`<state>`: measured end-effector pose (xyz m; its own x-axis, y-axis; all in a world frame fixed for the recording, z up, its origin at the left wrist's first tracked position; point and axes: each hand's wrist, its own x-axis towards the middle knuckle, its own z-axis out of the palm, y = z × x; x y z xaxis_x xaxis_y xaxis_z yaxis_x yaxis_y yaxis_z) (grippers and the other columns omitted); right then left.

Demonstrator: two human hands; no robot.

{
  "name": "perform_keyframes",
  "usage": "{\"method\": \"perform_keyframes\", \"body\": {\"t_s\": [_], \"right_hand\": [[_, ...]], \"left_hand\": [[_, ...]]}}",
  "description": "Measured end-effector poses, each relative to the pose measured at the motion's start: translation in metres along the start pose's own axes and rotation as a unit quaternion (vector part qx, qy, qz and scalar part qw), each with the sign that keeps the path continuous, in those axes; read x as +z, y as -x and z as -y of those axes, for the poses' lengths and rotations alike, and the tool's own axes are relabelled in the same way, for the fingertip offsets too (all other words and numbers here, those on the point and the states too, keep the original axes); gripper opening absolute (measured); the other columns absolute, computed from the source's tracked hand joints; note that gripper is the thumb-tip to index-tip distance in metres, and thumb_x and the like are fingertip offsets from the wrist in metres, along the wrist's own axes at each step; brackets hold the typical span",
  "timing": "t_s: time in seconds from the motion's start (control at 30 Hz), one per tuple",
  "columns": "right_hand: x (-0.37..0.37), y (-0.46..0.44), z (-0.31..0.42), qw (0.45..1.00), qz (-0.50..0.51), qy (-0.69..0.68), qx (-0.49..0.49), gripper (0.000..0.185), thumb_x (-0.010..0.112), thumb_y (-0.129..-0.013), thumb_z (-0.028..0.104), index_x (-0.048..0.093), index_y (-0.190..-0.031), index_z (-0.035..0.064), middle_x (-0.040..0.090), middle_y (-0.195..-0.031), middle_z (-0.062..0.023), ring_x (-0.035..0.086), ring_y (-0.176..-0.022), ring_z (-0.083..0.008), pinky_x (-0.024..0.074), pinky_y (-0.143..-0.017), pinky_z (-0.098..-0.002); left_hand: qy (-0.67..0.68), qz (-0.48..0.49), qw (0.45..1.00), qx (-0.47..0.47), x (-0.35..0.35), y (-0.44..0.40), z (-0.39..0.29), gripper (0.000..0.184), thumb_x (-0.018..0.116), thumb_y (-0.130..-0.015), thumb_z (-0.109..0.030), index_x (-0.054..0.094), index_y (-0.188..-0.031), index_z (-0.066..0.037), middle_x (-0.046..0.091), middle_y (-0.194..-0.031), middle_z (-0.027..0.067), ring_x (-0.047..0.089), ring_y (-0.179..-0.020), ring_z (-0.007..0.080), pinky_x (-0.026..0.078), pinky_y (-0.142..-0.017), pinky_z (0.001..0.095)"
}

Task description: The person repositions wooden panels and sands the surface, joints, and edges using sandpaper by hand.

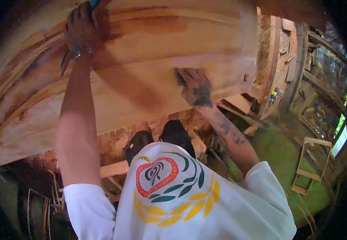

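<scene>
Right hand [196, 86] low on the wooden panel [149, 76], fingers close together and bent over a dark pad [180, 77], holding it down against the pale wood, and the panel itself slants across the view in front of the white shirt [205, 200]. Up at the far left, the left hand [81, 30] lies over a dark stain, a blue thing [94, 3] poking out by its fingers; whether it grips that or simply leans on the wood, no telling from here. Now watch that pad! If the pressure tips onto one corner, it could score the face or wear a hollow, and grit caught underneath could leave scratches. There's the near edge too, just below the right wrist: a stroke running off it could round the edge or drive a splinter into the palm. And with both arms stretched out and loose timber [115, 169] lying around the feet, leaning too far could cost some balance, or shift the panel if whatever bears it is not firm
</scene>
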<state>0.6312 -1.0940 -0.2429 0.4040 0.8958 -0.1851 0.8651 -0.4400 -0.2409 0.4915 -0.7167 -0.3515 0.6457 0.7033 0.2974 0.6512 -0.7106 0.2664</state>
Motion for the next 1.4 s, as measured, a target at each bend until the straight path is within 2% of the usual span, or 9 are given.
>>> {"method": "perform_keyframes", "body": {"t_s": [0.1,0.2,0.43,0.63,0.73,0.9,1.1,1.2,1.4], "right_hand": [[0.012,-0.004,-0.041,0.994,-0.109,0.026,-0.008,0.043,0.064,-0.079,0.004,0.072,-0.121,0.0103,0.071,-0.114,-0.0133,0.067,-0.107,-0.0359,0.0560,-0.088,-0.0464],[0.007,-0.025,-0.040,0.990,-0.124,-0.031,0.059,0.041,0.064,-0.080,0.004,0.072,-0.119,0.0108,0.072,-0.111,-0.0150,0.068,-0.104,-0.0373,0.0571,-0.085,-0.0455],[0.006,-0.019,0.011,0.997,-0.072,-0.026,0.032,0.046,0.063,-0.075,0.003,0.072,-0.120,0.0102,0.072,-0.112,-0.0145,0.066,-0.105,-0.0377,0.0550,-0.091,-0.0453],[0.004,-0.027,0.015,0.999,-0.044,0.016,-0.021,0.059,0.062,-0.072,0.002,0.068,-0.130,0.0095,0.068,-0.124,-0.0129,0.064,-0.111,-0.0367,0.0538,-0.092,-0.0481],[0.023,-0.027,0.030,0.996,-0.073,0.021,-0.041,0.063,0.061,-0.071,0.001,0.066,-0.134,0.0090,0.066,-0.127,-0.0123,0.062,-0.116,-0.0369,0.0528,-0.095,-0.0486],[0.046,-0.014,0.027,0.995,-0.073,-0.047,-0.049,0.066,0.064,-0.070,0.002,0.065,-0.135,0.0098,0.064,-0.131,-0.0108,0.058,-0.124,-0.0350,0.0506,-0.098,-0.0470],[0.028,-0.008,0.024,0.999,-0.003,-0.008,-0.042,0.068,0.065,-0.068,0.002,0.066,-0.136,0.0109,0.064,-0.134,-0.0077,0.060,-0.123,-0.0322,0.0518,-0.096,-0.0464],[0.005,-0.012,0.029,0.999,0.026,-0.026,-0.029,0.063,0.065,-0.068,0.002,0.069,-0.131,0.0123,0.068,-0.127,-0.0081,0.063,-0.118,-0.0322,0.0521,-0.095,-0.0475],[0.011,-0.042,0.041,0.996,-0.079,-0.025,0.032,0.053,0.067,-0.070,0.001,0.074,-0.122,0.0131,0.073,-0.107,-0.0109,0.067,-0.107,-0.0334,0.0539,-0.091,-0.0452]], "left_hand": [[-0.009,0.021,0.999,-0.045,-0.005,0.002,-0.003,0.047,0.047,-0.105,-0.041,0.059,-0.130,-0.003,0.066,-0.125,0.0203,0.061,-0.115,0.0433,0.048,-0.101,0.0537],[0.002,-0.005,0.999,-0.041,-0.019,0.002,-0.016,0.046,0.044,-0.107,-0.038,0.059,-0.132,-0.002,0.064,-0.129,0.0209,0.058,-0.119,0.0433,0.046,-0.103,0.0543],[0.015,-0.015,0.998,-0.052,-0.040,-0.006,-0.032,0.045,0.040,-0.109,-0.031,0.056,-0.137,0.000,0.060,-0.135,0.0218,0.053,-0.128,0.0432,0.041,-0.109,0.0552],[-0.112,-0.096,0.975,0.165,-0.025,-0.002,-0.007,0.046,0.051,-0.103,-0.040,0.059,-0.133,-0.007,0.067,-0.121,0.0175,0.064,-0.113,0.0373,0.053,-0.097,0.0527],[0.039,-0.019,0.997,-0.067,-0.044,-0.001,-0.031,0.046,0.041,-0.108,-0.032,0.054,-0.138,0.000,0.060,-0.136,0.0218,0.051,-0.130,0.0428,0.039,-0.110,0.0547],[0.043,-0.006,0.996,-0.080,-0.052,-0.004,-0.037,0.047,0.045,-0.106,-0.032,0.053,-0.140,-0.001,0.057,-0.140,0.0212,0.048,-0.134,0.0426,0.038,-0.112,0.0550],[0.035,-0.008,0.997,-0.072,-0.039,-0.003,-0.028,0.046,0.049,-0.104,-0.030,0.053,-0.140,-0.001,0.057,-0.138,0.0210,0.049,-0.134,0.0427,0.038,-0.112,0.0554],[0.026,-0.015,0.997,-0.067,-0.033,0.000,-0.025,0.046,0.049,-0.104,-0.030,0.053,-0.140,-0.001,0.058,-0.138,0.0210,0.049,-0.134,0.0428,0.038,-0.112,0.0555],[0.038,-0.023,0.997,-0.059,-0.036,0.002,-0.022,0.046,0.050,-0.103,-0.030,0.054,-0.140,-0.001,0.058,-0.137,0.0209,0.050,-0.133,0.0428,0.039,-0.111,0.0559]]}}
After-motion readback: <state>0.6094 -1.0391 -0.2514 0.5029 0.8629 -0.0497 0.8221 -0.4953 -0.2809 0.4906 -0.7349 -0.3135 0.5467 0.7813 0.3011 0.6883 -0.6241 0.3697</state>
